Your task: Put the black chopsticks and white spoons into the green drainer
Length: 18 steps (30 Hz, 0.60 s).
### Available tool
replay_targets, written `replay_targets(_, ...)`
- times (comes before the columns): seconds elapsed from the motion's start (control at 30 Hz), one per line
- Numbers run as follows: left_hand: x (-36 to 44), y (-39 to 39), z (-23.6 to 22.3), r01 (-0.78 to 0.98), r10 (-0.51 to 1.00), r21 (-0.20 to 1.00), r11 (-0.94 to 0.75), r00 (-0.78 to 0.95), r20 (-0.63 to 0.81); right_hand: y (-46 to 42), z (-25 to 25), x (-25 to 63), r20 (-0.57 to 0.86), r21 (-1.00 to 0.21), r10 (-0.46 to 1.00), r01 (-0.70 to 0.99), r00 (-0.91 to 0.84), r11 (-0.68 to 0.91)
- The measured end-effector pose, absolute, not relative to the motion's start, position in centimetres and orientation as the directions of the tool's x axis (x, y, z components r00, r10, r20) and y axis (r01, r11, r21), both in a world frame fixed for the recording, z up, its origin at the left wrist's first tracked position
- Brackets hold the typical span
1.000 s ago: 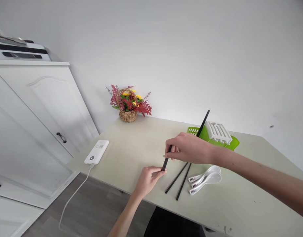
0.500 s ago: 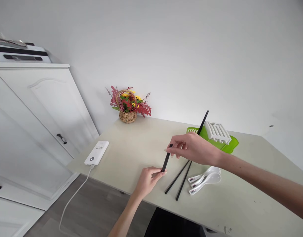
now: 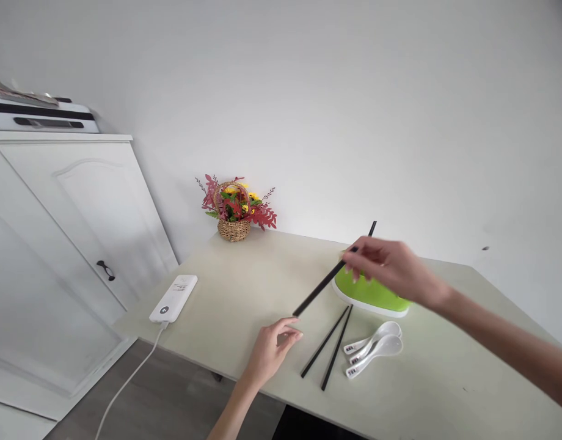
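My right hand [image 3: 393,269] pinches a black chopstick [image 3: 324,285] near its upper end; whether it is one or a pair I cannot tell. The lower end slants down toward my left hand [image 3: 272,348], whose thumb and index finger are apart with nothing between them. Two black chopsticks [image 3: 324,342] lie below on the table, close together at their far ends. Beside them are several white spoons [image 3: 377,347]. A green container with a white rim [image 3: 370,305] is partly hidden behind my right hand. Above that hand shows another black chopstick tip [image 3: 371,228].
A wicker basket of artificial flowers [image 3: 234,230] stands against the wall at the back of the pale table [image 3: 262,275]. A white power bank [image 3: 175,298] with a cable [image 3: 129,379] lies near the left edge. White cabinets [image 3: 98,226] rise at the left.
My right hand has moved right and upward with the chopstick, and its lower end has left my left fingers. My left thumb and index finger have parted. The view has shifted slightly.
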<state>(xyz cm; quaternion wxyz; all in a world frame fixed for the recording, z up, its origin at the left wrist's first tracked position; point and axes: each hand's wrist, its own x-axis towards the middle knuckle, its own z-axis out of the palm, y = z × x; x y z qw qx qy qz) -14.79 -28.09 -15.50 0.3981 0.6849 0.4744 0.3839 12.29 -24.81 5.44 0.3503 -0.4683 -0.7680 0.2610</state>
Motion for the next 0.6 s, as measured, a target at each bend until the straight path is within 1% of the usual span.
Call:
replay_targets(0.1,-14.8,-28.1,-15.5,0.342,0.959,0.912,-0.225,0.245,0.145,-24.2,8.2,15.1,0.428,-0.712,0.898,0.573,-0.106,0.407)
replay_targets(0.17,-14.8,-28.1,-15.4,0.351,0.957,0.907,-0.232,0.251,0.147,-23.8,10.0,16.7,0.518,-0.655,0.855,0.648,0.011,0.388)
replay_targets(0.23,-14.8,-28.1,-15.3,0.363,0.955,0.901,-0.237,0.257,0.148,-23.4,11.2,18.0,0.563,-0.581,0.823,0.744,0.076,0.329)
replay_targets(0.3,-14.7,-28.2,-15.2,0.370,0.954,0.898,-0.240,0.259,0.149,-22.7,11.5,19.1,0.565,-0.516,0.820,0.816,0.095,0.261)
replay_targets(0.37,-14.7,-28.2,-15.2,0.373,0.954,0.895,-0.243,0.258,0.152,-21.7,11.1,19.9,0.552,-0.484,0.829,0.846,0.096,0.224)
replay_targets(0.47,-14.6,-28.1,-15.1,0.385,0.955,0.890,-0.243,0.257,0.149,-19.7,9.2,20.9,0.510,-0.487,0.857,0.846,0.073,0.218)
replay_targets(0.6,-14.7,-28.2,-14.9,0.393,0.954,0.889,-0.236,0.266,0.135,-16.4,6.2,21.4,0.387,-0.525,0.922,0.827,0.021,0.202)
